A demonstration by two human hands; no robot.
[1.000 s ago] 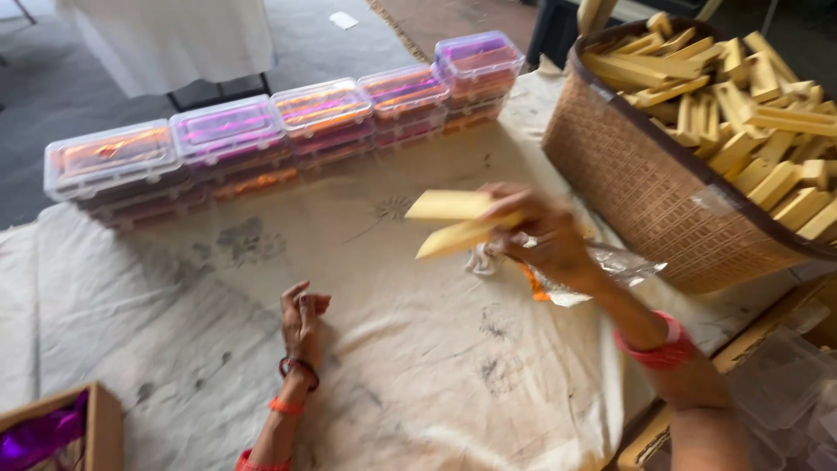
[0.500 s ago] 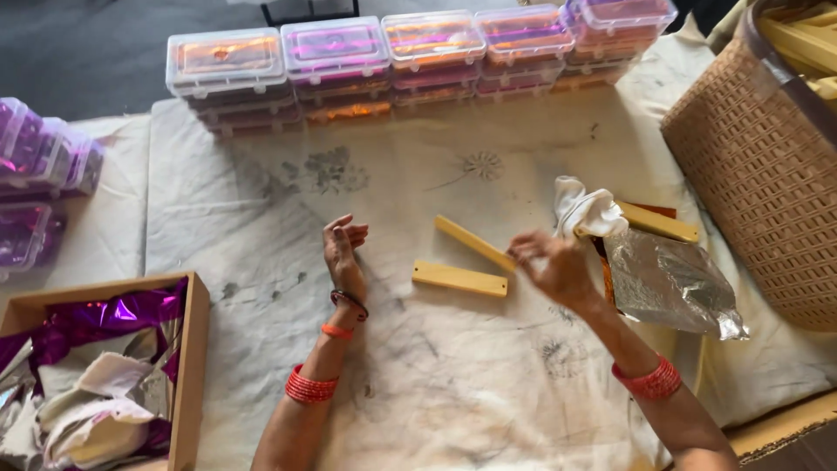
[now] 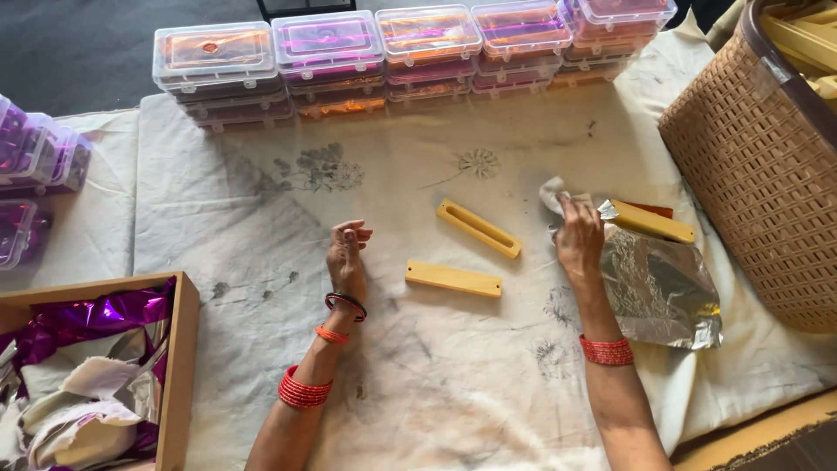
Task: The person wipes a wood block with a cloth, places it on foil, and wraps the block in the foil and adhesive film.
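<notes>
Two long yellow wooden pieces lie on the white cloth: a slotted one set at an angle and a plain one just below it. My right hand grips the crumpled top edge of a silver foil bag, which lies flat to the right. A third yellow piece rests on the foil's upper side. My left hand rests on its edge on the cloth, fingers loosely curled, holding nothing, left of the plain piece.
Stacked clear plastic boxes with purple and orange contents line the far edge, with more at the left. A brown woven basket of yellow pieces stands at the right. A wooden box with purple foil and cloth sits at the lower left.
My right hand has let go of the slotted piece and moved right onto the foil bag's top. Both yellow pieces now lie on the cloth. My left hand stays put.
</notes>
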